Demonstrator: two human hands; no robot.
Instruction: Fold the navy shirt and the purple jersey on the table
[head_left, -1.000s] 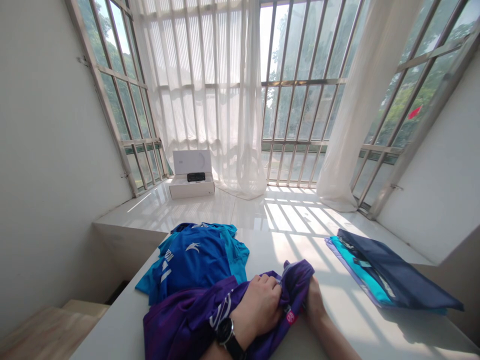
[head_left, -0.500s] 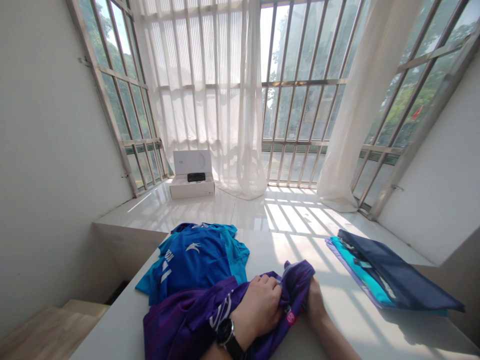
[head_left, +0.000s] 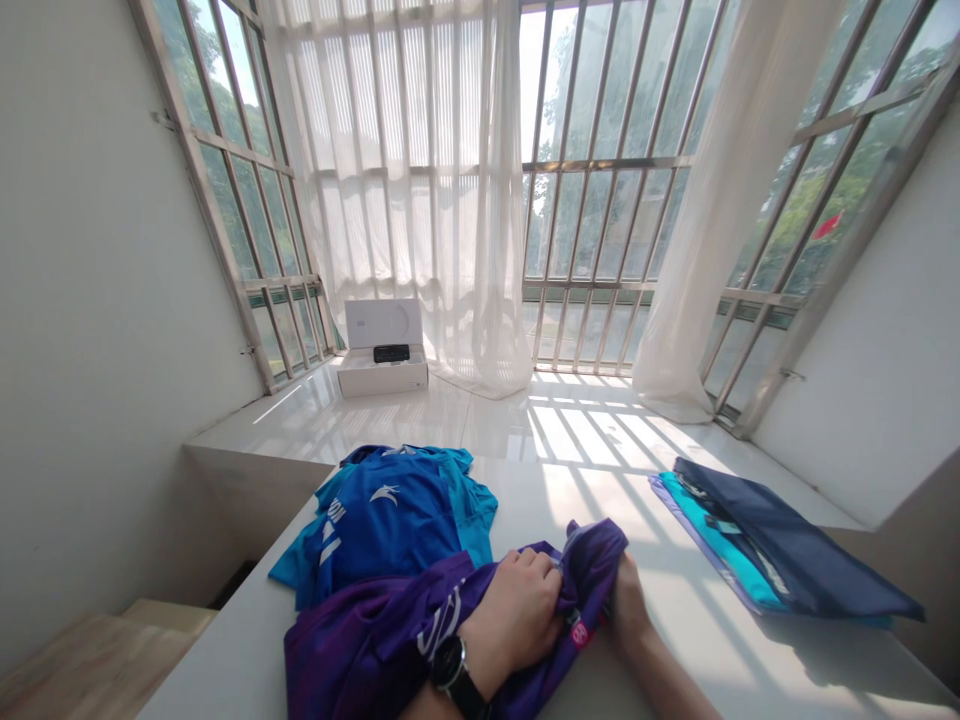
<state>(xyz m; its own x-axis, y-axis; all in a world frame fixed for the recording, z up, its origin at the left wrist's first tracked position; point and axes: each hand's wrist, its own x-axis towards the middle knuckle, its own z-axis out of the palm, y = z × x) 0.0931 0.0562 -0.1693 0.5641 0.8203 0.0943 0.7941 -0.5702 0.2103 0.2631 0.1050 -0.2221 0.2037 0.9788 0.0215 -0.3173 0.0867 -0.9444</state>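
Observation:
A purple sports shirt [head_left: 360, 650] with white lettering and a small pink badge lies crumpled at the front of the white table. My left hand [head_left: 521, 605], with a black watch on its wrist, is closed on the bunched cloth near the middle. On the right end of the same shirt, my right hand [head_left: 628, 600] grips a gathered, raised part; its fingers are mostly hidden behind the cloth. Just beyond, a blue shirt [head_left: 397, 530] with a white bird-like logo and lighter blue sleeves lies partly under the purple one.
To the right, folded clothes [head_left: 810, 545] in navy, turquoise and lilac are stacked on the white table [head_left: 592, 490]. A white box [head_left: 382, 375] with its lid up and a black object inside stands on the window ledge. White curtains [head_left: 480, 250] hang before barred windows.

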